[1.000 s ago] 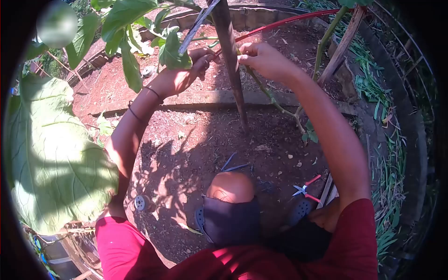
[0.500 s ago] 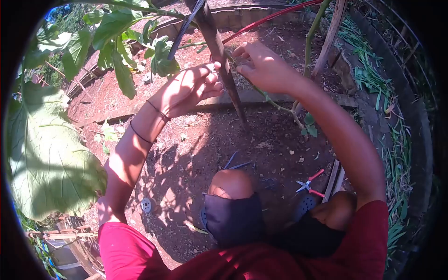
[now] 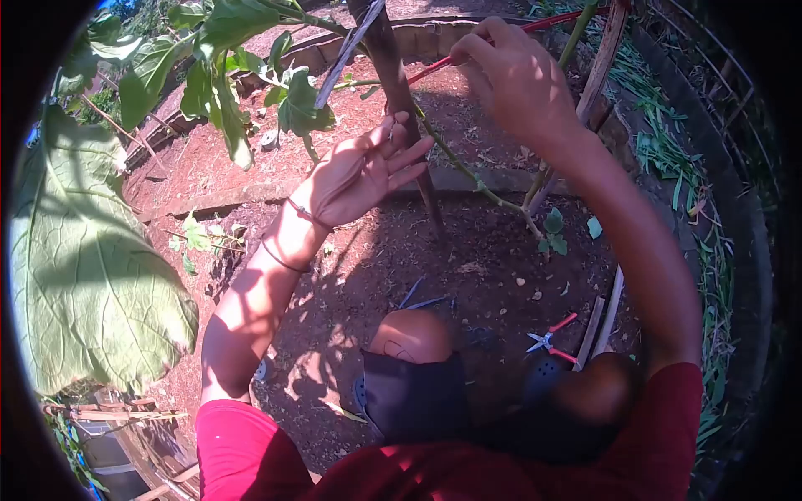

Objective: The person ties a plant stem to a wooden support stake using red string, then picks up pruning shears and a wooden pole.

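My left hand (image 3: 368, 171) is palm up beside a dark wooden stake (image 3: 386, 63). Its thumb and forefinger are pinched together at the stake, while the other fingers stretch out; what the pinch holds is too small to make out. Higher and to the right, my right hand (image 3: 522, 88) is closed, its fingertips bent together right at a red strip (image 3: 430, 69) that runs from the stake toward the upper right. Below it, a green plant stem (image 3: 459, 163) slants down past the stake. Large green leaves (image 3: 225, 92) hang left of the stake.
Red-handled pruning shears (image 3: 547, 341) lie on the soil by my right foot, beside wooden sticks (image 3: 595, 330). A broad pale leaf (image 3: 100, 259) fills the left side. Another wooden post (image 3: 597, 71) stands at upper right. Cut green leaves (image 3: 668, 159) line the right edge.
My right hand has risen away from the stake, up and right to the red strip. My left hand stays by the stake, its lower fingers now straighter. The view has shifted slightly.
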The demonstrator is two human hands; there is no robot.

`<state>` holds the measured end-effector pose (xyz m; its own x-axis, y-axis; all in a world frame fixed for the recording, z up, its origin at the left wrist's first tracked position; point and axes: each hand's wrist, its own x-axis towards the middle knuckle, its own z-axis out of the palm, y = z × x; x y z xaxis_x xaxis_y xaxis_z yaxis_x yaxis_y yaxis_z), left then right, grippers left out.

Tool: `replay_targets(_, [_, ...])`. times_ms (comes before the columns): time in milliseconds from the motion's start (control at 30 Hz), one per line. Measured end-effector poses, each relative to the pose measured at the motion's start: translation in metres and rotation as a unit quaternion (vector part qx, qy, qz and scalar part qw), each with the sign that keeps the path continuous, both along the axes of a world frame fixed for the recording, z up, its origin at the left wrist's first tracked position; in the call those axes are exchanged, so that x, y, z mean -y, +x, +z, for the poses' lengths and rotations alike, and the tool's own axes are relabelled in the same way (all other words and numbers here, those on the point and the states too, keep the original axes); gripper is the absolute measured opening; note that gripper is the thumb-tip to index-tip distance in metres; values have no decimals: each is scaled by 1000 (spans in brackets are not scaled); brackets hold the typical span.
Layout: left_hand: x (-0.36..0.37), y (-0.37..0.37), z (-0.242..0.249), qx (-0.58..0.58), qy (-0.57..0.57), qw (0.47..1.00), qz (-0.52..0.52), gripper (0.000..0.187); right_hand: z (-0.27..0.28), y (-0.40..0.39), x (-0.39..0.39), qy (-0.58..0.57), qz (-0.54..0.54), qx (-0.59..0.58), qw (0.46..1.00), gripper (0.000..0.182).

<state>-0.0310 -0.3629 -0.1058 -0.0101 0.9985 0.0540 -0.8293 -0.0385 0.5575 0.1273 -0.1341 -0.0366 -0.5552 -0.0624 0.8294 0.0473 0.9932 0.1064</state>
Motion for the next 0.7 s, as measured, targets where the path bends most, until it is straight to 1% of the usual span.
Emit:
replay_targets(33, [-2,3,-3,13,9,1000,14,45,4,1,-4,1,1,1,1000,16])
replay_targets(67, [-3,5,-4,-18,-25,998,57,46,9,1,-5,50,-22,16,998,18])
replay_targets(100, [-3,6,-6,-17,-23,998,59,46,13,0,-6,99,-45,31,994,19])
replay_targets(133, [-4,7,-9,-16,-3,998,56,43,16,-1,-5,101,-42,31,993,19])
replay_targets(200, [-6,6,-17,-13,20,998,55,42,19,1,-3,152,-77,92,981,20])
replay_targets(233, [-7,5,-21,-31,69,997,36,39,20,1,-4,154,-74,93,981,20])
replay_targets(267, [-7,7,-19,-50,117,992,16,37,20,1,-5,186,-71,92,976,20])
replay_targets(300, [-6,9,-16,-49,119,991,20,37,20,1,-6,217,-68,90,970,20])
replay_targets(367, [-2,15,-6,-120,-7,988,99,37,20,0,-8,234,-63,85,966,21])
replay_targets(400, [-2,19,-1,-119,-6,988,101,37,20,-1,-7,248,-63,77,964,22])
replay_targets(467, [-6,30,10,-163,-113,962,188,40,21,-1,-6,251,-63,79,963,22])
replay_targets(500, [-9,34,13,-161,-113,962,188,40,20,0,-6,252,-65,82,962,22])
replay_targets(567, [-10,40,18,-199,-150,944,216,43,20,-1,-6,250,-52,76,964,22])
replay_targets(633, [-8,45,25,-212,-159,938,225,44,17,0,-6,248,-41,72,965,21])
replay_targets(700, [-8,47,27,-227,-165,931,234,45,14,0,-4,225,-39,65,971,18])
